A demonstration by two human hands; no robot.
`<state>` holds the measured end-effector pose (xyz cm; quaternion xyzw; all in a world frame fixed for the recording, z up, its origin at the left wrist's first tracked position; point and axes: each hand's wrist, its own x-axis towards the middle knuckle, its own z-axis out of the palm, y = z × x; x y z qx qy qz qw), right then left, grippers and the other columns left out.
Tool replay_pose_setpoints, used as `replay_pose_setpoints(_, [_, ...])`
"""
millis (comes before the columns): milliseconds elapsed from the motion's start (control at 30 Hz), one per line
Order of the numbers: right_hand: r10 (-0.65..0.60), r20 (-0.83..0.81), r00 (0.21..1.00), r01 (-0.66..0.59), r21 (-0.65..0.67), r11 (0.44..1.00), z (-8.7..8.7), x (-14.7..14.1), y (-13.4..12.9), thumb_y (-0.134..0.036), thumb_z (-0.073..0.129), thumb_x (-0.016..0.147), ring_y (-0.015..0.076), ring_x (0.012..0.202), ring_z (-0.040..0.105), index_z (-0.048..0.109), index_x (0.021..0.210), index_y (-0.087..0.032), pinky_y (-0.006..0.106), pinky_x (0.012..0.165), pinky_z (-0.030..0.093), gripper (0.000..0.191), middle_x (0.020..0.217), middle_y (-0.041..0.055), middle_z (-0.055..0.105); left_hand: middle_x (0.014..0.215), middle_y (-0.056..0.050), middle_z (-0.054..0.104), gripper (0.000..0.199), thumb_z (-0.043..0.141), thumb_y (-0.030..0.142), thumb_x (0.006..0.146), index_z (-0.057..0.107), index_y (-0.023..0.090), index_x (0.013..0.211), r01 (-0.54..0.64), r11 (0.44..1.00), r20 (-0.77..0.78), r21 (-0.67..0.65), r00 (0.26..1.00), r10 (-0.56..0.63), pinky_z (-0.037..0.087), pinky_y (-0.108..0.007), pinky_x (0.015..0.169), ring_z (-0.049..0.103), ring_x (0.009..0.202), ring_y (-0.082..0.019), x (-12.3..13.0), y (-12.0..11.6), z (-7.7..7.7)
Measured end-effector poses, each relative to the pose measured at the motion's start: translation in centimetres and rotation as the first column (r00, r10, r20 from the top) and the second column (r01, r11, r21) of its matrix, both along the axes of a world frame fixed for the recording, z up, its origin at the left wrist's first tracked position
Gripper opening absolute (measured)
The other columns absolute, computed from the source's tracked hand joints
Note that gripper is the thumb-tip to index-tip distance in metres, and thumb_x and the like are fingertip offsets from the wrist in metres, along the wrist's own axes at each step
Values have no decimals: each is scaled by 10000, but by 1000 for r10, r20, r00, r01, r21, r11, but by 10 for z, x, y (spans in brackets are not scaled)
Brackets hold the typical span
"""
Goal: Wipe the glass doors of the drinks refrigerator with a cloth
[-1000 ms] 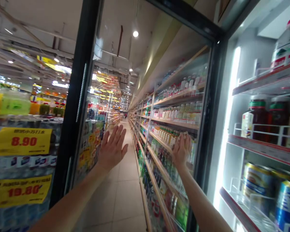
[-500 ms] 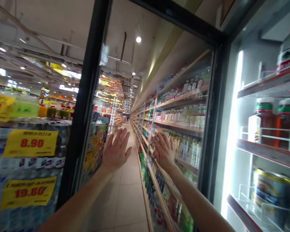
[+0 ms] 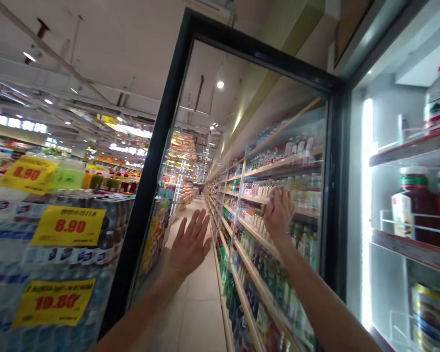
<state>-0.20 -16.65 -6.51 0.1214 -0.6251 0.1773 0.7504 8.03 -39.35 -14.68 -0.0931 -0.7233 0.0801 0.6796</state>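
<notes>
Open glass door [image 3: 238,117] in a black frame [image 3: 150,171], mid-view, directly ahead of both hands, right edge beside the lit cooler [image 3: 385,288]. Left hand [image 3: 190,244] over the lower left of the pane: palm toward the glass, fingers extended, held wide. Right hand [image 3: 278,212] higher, nearer the hinge side: fingers bent, blurred; cannot tell whether closed on anything. Cannot confirm contact with the pane for either. Visible in the pane area: long stocked shelves [image 3: 260,171], pale floor [image 3: 196,308]. Right, inside the cooler: upright light strip [image 3: 367,210], dark green-capped bottles [image 3: 414,200] on a wire-fronted shelf, can [image 3: 434,313] below. Left, beyond the frame: packed bottles [image 3: 7,274], yellow price signs [image 3: 69,226] marked 8.90 and 19.80. Overhead: ceiling lamps [image 3: 220,84].
</notes>
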Motion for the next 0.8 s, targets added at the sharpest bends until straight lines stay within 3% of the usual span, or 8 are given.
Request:
replay_pose_setpoints(67, [8,-7,1000,-8,38,999,7,0,-2,-270,342,861,256,1324,288,507,1253,-164,484,1033,270,439,1368,130,434,1386,-113,405,540,409,341,871,348,138,1368,3,1000,-7,-1,1000,-3,148,-393,1118,291,1337,-214,-1,-1,0])
replay_pose_setpoints(200, [40,-39,998,-16,488,873,14,4,-10,-265,386,849,210,1323,298,536,1217,-248,461,1080,206,398,1344,46,477,1392,-109,399,572,402,350,870,296,146,1394,-6,1000,-17,-5,1000,5,146,-401,1119,286,1339,-219,-3,-2,-1])
replay_pose_setpoints(300, [37,-17,999,-34,147,989,25,1,-6,-266,364,856,251,1305,317,547,1210,-182,494,1052,236,408,1347,108,464,1392,-104,402,572,403,345,870,294,149,1395,-20,1000,-15,-13,1000,20,149,-395,1119,276,1344,-214,-3,-2,-1])
replay_pose_setpoints(367, [31,9,999,-30,-48,998,30,-1,-6,-266,351,853,276,1307,306,529,1232,-140,506,1031,263,437,1367,146,430,1392,-104,404,571,402,340,870,292,146,1395,-20,1000,-19,-15,1000,20,152,-394,1119,267,1348,-212,-3,-2,-1])
replay_pose_setpoints(467, [20,-38,999,-11,228,973,25,3,-17,-256,374,839,249,1325,286,525,1241,-182,476,1062,236,435,1367,102,442,1394,-104,403,571,386,350,877,285,138,1398,-2,1000,-39,-14,999,1,149,-396,1120,261,1350,-214,-3,-2,-1])
replay_pose_setpoints(567, [53,-101,993,12,556,831,16,7,-25,-259,411,836,211,1324,301,555,1200,-250,444,1091,197,391,1339,40,487,1394,-103,406,567,380,356,880,291,136,1395,9,1000,-56,-15,998,-10,141,-394,1122,263,1350,-212,-4,-3,-1])
replay_pose_setpoints(733, [14,-41,999,-9,117,993,25,3,-19,-265,372,863,266,1312,310,520,1246,-172,502,1053,230,421,1360,124,452,1397,-102,401,536,397,349,877,352,132,1364,12,1000,-39,-16,999,-13,128,-387,1127,242,1358,-203,-5,-3,-1])
replay_pose_setpoints(800, [17,-37,999,-11,155,988,24,4,-23,-260,369,861,266,1326,285,508,1258,-162,496,1058,224,433,1369,127,441,1401,-103,394,534,403,348,874,356,130,1360,6,1000,-29,-13,1000,-6,125,-388,1127,230,1362,-201,-4,-2,-2])
